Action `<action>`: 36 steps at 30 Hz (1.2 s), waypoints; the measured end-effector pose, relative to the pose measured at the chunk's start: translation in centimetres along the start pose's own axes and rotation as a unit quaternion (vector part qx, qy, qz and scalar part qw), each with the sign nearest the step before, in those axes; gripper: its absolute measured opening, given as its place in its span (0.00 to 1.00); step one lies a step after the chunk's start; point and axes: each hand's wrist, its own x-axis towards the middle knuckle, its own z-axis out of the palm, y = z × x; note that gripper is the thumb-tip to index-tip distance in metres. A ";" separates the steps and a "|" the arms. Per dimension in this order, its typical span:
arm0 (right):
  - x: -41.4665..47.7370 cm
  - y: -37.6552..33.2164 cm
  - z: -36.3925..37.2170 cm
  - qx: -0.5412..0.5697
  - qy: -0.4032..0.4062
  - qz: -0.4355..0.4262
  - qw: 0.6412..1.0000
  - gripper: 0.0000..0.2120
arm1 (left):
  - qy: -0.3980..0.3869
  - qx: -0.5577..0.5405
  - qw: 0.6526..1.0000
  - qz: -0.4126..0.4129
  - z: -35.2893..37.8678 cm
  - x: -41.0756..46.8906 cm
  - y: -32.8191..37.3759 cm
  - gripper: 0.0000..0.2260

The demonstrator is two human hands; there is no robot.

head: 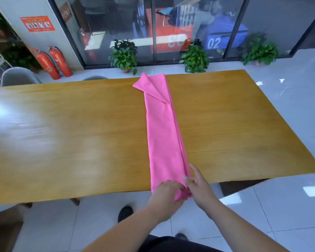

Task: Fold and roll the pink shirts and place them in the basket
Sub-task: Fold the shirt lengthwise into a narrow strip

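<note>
So the pink shirt (162, 133) is folded into one long narrow strip, lying straight across the tabletop (80, 133) from its near edge to its far edge, with a sleeve flap poking out at the far end. Makes sense: a skinny strip rolls into a tight bundle. Both hands are on the end that hangs just over the tabletop's near edge. The left grip (166, 190) is curled over the fabric, bunching it. The right grip (198, 186) pinches the same end right beside it, one finger laid along the strip's side, I'd guess to keep the layers lined up. Looks to me like the roll is only just starting. No basket in view anywhere.
</note>
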 end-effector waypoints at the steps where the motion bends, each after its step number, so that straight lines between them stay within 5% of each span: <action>1: 0.1 0.2 0.0 -0.016 -0.009 -0.001 1.000 0.28 | 0.008 0.009 1.000 -0.013 0.4 -0.6 0.0 0.10; 7: 0.9 0.3 1.1 -0.163 -0.023 -0.054 0.985 0.20 | 0.039 0.129 0.986 -0.096 1.5 -4.6 -2.4 0.32; 11: -0.3 -2.0 1.0 -0.011 0.033 -0.074 0.997 0.20 | 0.065 0.186 0.966 -0.168 2.2 -5.2 -3.7 0.46; 14: -1.0 -1.6 -0.4 0.070 0.063 -0.083 0.992 0.20 | 0.121 0.173 0.960 -0.184 1.8 -4.6 -3.3 0.43; 18: -0.2 0.9 -1.4 0.036 0.039 0.020 0.998 0.20 | 0.140 0.154 0.955 -0.212 1.9 -4.5 -2.3 0.39; 20: -0.4 0.3 -1.4 0.047 0.043 -0.011 0.998 0.20 | 0.130 0.143 0.955 -0.224 2.2 -4.6 -2.0 0.38; 23: -1.2 0.1 -1.6 0.052 0.066 -0.097 0.992 0.19 | 0.120 0.089 0.960 -0.237 2.3 -4.9 -2.0 0.37; 28: -0.4 4.0 -0.8 -0.011 0.051 0.001 0.999 0.22 | 0.126 -0.082 0.947 -0.284 2.4 -5.6 -1.8 0.35; 36: -1.7 4.3 -0.3 -0.003 0.120 -0.018 0.993 0.15 | 0.162 -0.220 0.907 -0.321 3.2 -5.8 -1.8 0.32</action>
